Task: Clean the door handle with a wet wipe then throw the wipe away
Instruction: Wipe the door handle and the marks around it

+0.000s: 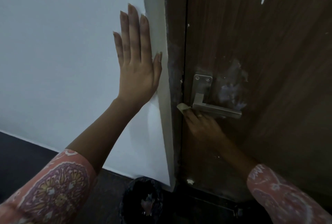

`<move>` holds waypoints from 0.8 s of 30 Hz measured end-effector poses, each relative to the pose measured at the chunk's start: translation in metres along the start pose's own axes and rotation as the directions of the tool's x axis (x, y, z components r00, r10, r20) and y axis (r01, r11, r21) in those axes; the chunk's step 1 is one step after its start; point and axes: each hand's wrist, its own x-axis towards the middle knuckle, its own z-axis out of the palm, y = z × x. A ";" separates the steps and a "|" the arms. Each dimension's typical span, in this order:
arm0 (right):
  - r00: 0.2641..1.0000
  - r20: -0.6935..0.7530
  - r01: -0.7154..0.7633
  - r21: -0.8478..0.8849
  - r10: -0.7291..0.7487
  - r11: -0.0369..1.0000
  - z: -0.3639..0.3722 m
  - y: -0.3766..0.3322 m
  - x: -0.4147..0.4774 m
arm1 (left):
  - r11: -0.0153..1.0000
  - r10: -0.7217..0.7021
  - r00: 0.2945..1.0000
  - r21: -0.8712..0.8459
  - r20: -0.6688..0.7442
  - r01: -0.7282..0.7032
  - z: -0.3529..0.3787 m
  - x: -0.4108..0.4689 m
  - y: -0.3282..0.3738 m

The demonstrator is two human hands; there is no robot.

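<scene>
Both hands work: the right hand (pixel 201 125) pinches a pale crumpled wet wipe (pixel 182 107) under the brushed-steel lever door handle (pixel 216 109), mid-wipe; the left hand (pixel 137 58) lies spread left of it. Next, probably binning below.

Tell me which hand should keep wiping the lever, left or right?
Right. The right hand already holds the wipe against the door handle from below. The left hand lies flat and empty on the white wall, apparently bracing.
</scene>
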 end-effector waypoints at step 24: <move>0.990 0.123 0.078 -0.048 -0.071 0.996 -0.002 -0.034 0.038 | 1.000 -0.022 1.000 -0.006 -0.011 0.022 0.001 -0.001 0.000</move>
